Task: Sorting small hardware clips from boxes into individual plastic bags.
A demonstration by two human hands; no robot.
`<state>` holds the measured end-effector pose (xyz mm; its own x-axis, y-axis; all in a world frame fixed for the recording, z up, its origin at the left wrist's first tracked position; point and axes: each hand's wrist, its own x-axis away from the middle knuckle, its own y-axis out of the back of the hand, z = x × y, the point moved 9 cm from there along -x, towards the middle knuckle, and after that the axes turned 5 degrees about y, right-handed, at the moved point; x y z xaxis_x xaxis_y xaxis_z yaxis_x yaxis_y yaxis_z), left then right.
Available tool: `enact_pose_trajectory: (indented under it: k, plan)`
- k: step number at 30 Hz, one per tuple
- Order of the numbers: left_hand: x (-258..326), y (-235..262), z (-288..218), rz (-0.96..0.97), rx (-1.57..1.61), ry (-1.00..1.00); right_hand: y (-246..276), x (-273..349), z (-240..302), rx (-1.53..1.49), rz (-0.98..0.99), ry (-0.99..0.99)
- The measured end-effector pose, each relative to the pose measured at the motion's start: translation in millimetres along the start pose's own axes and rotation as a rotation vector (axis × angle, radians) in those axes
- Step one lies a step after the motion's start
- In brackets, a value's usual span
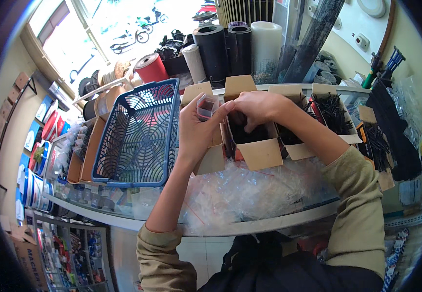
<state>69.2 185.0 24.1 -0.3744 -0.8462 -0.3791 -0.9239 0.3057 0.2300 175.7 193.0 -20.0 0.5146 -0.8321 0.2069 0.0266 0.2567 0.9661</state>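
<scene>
My left hand (199,127) is closed around a small clear plastic bag (207,107) with a reddish edge, its mouth facing up. Close by, my right hand (261,110) dips into an open cardboard box (258,155) with dark contents, its fingers curled down. What those fingertips hold, if anything, is hidden. Another open box (210,160) stands below my left wrist, mostly covered by the hand. To the right, a further box (337,114) is full of black screw-like pieces. A loose heap of clear plastic bags (250,192) lies on the counter between my forearms.
An empty blue plastic basket (166,168) rests tilted at the left on the glass counter (138,207). Black and clear rolls (211,53) stand along the back, beside a red spool (151,68). Black strips (396,131) and more plastic lie at the right.
</scene>
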Motion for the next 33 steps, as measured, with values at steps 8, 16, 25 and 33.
enact_pose_trajectory:
  k: [8,16,25,33]
  plan:
    - [1,1,0,0.012,0.011,-0.006,4,0,8,0.050,0.000,-0.013]
    - [2,-1,-2,0.024,0.043,0.010,7,5,2,-0.017,-0.105,-0.036]
    - [1,0,1,0.016,0.001,-0.007,6,5,-4,-0.078,-0.177,-0.035]
    - [1,-2,1,0.033,0.016,0.012,25,21,-10,-0.254,-0.298,0.060]
